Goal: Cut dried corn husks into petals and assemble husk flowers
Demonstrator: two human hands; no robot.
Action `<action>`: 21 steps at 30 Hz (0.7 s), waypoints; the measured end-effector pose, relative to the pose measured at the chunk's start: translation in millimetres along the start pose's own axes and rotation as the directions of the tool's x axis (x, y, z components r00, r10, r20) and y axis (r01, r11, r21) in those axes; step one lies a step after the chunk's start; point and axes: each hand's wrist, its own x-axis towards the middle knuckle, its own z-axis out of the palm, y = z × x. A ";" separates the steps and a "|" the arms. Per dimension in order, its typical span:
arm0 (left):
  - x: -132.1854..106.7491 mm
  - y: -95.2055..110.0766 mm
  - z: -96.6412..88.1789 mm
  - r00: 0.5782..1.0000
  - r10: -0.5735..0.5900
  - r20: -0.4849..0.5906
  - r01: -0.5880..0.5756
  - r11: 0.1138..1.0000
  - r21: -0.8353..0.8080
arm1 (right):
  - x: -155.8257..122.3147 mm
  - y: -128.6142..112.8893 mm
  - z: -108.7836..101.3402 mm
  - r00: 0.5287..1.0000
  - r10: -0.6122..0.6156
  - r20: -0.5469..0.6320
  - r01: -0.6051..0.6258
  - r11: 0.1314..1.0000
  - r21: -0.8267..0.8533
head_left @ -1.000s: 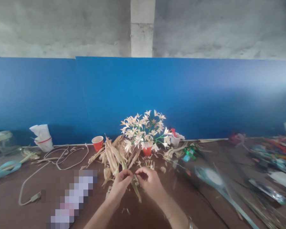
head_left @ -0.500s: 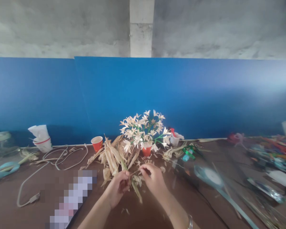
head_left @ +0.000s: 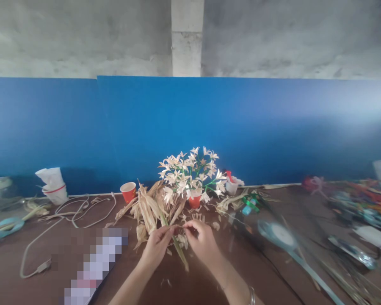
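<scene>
My left hand (head_left: 156, 247) and my right hand (head_left: 201, 242) meet over the brown table (head_left: 209, 284), both pinched on a dry husk strip (head_left: 179, 252) that hangs down between them. Just behind them lies a pile of dried corn husks (head_left: 150, 205). Small husk scraps (head_left: 165, 281) lie on the table under my wrists. A bunch of cream husk flowers (head_left: 190, 171) stands in a red cup (head_left: 195, 201) behind the pile.
A second red paper cup (head_left: 128, 191) stands left of the husks. White cables (head_left: 66, 216) and stacked white cups (head_left: 53, 185) lie at the left. Green ribbon (head_left: 250, 203), tape rolls and clutter cover the right side. A blue panel (head_left: 190, 127) backs the table.
My hands stayed on the husk strip. They spread a little apart half a second ago and have come back together; the view shifted slightly.
</scene>
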 end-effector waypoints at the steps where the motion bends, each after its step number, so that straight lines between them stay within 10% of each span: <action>1: -0.7 0.7 0.2 0.999 0.033 0.009 -0.033 0.999 0.007 | -0.7 -0.9 1.0 1.000 0.012 0.012 -0.012 1.000 0.006; 10: -7.2 -4.8 6.6 0.997 -0.070 -0.017 0.066 0.980 -0.187 | -4.8 -12.9 2.9 0.994 0.077 0.079 -0.082 0.994 0.066; 21: -9.4 -16.1 6.3 0.962 -0.241 -0.127 0.227 0.967 -0.118 | -6.6 -13.3 5.1 0.993 -0.103 0.060 0.107 0.993 -0.052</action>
